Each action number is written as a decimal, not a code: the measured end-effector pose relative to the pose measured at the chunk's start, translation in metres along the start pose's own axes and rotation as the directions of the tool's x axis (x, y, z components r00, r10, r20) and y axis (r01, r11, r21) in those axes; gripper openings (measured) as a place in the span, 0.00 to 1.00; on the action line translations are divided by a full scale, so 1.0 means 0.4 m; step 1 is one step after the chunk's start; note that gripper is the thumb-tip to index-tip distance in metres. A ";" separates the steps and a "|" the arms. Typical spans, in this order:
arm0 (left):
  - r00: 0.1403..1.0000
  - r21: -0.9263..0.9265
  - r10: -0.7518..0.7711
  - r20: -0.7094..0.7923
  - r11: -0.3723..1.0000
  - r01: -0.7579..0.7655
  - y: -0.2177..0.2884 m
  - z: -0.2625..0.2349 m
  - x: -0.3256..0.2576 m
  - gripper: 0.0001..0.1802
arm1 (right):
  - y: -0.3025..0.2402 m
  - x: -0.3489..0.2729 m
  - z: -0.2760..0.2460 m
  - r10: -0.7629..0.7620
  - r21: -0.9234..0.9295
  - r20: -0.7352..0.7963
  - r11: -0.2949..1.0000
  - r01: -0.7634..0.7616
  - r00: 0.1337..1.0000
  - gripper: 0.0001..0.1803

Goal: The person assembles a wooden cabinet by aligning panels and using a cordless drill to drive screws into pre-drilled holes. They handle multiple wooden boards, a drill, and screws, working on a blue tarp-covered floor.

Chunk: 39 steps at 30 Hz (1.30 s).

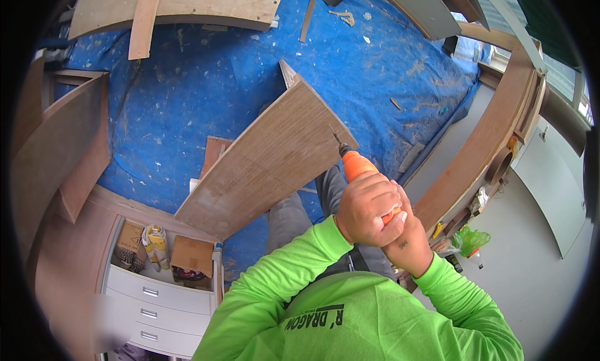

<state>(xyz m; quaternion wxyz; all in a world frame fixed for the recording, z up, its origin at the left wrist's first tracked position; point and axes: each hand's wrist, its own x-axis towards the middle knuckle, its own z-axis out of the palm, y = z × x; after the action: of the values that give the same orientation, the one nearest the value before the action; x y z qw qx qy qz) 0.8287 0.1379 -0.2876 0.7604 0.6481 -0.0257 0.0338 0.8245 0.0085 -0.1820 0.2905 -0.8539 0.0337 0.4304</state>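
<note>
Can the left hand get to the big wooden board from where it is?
Probably yes. The left hand is wrapped around the orange drill beside the right hand, and the wooden board lies just beyond the drill tip with nothing between. It would have to let go first.

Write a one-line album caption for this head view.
Both hands, left over right, grip an orange drill against a wooden panel.

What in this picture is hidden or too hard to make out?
All in the head view:
- Orange tool: its grip is buried under the left hand and right hand.
- Right hand: mostly covered by the left hand.
- Where the bit meets the wooden panel: too small to tell.
- Cardboard boxes above the white drawers: contents unclear.
- Picture rim: black and bent.
</note>
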 end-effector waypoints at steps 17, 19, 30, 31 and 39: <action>0.999 -0.012 -0.021 -0.025 1.000 0.021 0.002 -0.001 0.008 0.09 | -0.005 0.005 -0.003 0.033 0.049 0.012 0.998 -0.034 0.999 0.47; 0.999 -0.013 -0.021 -0.030 1.000 0.020 0.000 -0.002 0.006 0.09 | -0.008 0.004 -0.006 0.058 0.046 0.033 0.997 -0.059 0.998 0.47; 0.999 -0.027 -0.025 -0.033 0.999 0.024 0.000 -0.005 -0.002 0.10 | -0.003 0.005 0.005 0.039 0.052 0.003 0.998 -0.039 0.999 0.47; 0.999 -0.028 -0.021 -0.042 0.999 0.020 0.000 -0.005 -0.001 0.10 | -0.003 0.006 0.006 0.043 0.060 0.000 0.997 -0.043 0.999 0.47; 0.997 -0.036 -0.028 -0.078 0.999 0.025 -0.002 -0.001 0.002 0.10 | -0.015 0.019 0.003 0.064 0.062 -0.023 0.996 -0.062 0.998 0.47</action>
<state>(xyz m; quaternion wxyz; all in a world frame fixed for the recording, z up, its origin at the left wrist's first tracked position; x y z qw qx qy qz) 0.8296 0.1381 -0.2885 0.7724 0.6332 0.0120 0.0486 0.8304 0.0157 -0.1855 0.3026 -0.8483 0.0773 0.4276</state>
